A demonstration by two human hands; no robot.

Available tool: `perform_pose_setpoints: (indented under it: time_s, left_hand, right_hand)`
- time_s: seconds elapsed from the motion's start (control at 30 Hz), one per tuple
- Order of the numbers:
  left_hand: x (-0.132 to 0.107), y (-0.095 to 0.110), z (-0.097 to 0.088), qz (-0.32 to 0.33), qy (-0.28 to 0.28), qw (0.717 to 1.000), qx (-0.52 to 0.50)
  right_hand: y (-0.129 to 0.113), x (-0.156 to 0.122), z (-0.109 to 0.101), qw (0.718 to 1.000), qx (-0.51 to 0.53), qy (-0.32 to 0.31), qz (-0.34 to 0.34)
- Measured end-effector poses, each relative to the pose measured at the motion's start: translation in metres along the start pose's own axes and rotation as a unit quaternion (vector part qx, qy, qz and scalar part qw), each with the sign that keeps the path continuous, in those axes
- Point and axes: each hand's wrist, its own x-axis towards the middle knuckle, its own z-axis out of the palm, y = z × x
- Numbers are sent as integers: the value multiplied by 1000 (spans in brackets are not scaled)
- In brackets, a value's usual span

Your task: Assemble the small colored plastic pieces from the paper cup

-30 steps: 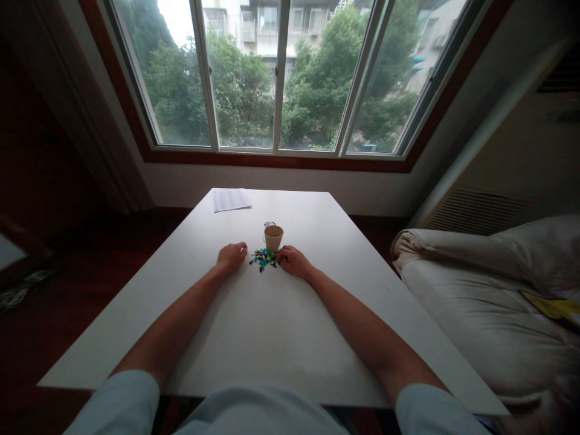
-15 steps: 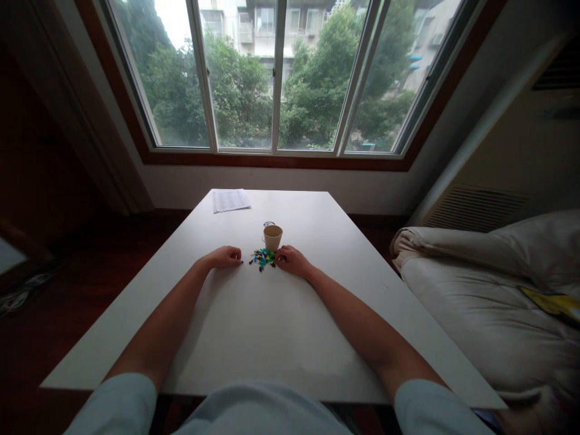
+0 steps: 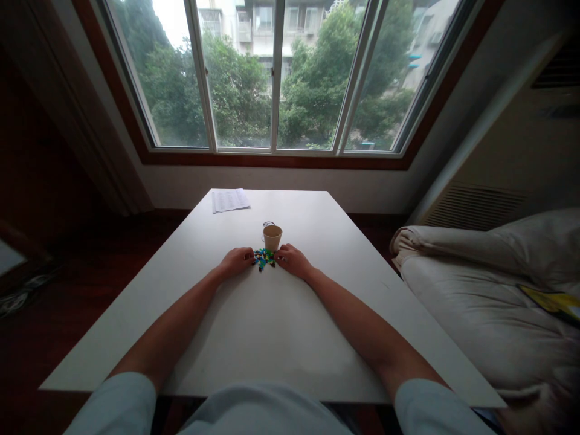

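Observation:
A small heap of tiny coloured pieces (image 3: 264,258), blue, green and yellow, lies on the white table (image 3: 254,326). Just behind it stands a small brown paper cup (image 3: 272,237), upright and open at the top. My left hand (image 3: 236,262) rests on the table with curled fingers touching the left edge of the heap. My right hand (image 3: 294,261) lies against the heap's right edge, fingers curled too. Whether either hand pinches a piece is too small to make out.
A printed sheet of paper (image 3: 231,200) lies at the table's far left corner. A thin dark loop lies behind the cup. A cushioned sofa (image 3: 489,302) stands close along the table's right side. A wide window fills the wall ahead.
My left hand slid right and now touches the heap's left edge. The right hand, the cup and the heap stay where they were.

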Motion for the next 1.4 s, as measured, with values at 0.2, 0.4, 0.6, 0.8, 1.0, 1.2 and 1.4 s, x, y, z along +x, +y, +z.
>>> perform_pose_setpoints:
  time_s: [0.2,0.4,0.6,0.8,1.0,1.2,1.4]
  left_hand:
    - [0,10,6,23,53,998,39]
    - [0,16,19,81,55,995,26]
    - [-1,17,20,106,39,994,5]
    - [-2,21,18,121,23,992,6]
    - [-2,25,15,133,19,991,17]
    - [-4,25,12,128,18,991,14]
    - [-1,22,14,140,6,990,-6]
  right_hand:
    - [2,1,6,999,-1,26,20]
    - [9,1,11,998,-26,43,46]
    - [12,1,13,997,-25,53,43]
    - [13,1,14,997,-25,64,43]
    - [6,1,6,992,27,117,29]
    - [-3,0,-1,987,70,147,18]
    - [-6,1,-4,983,45,175,-6]
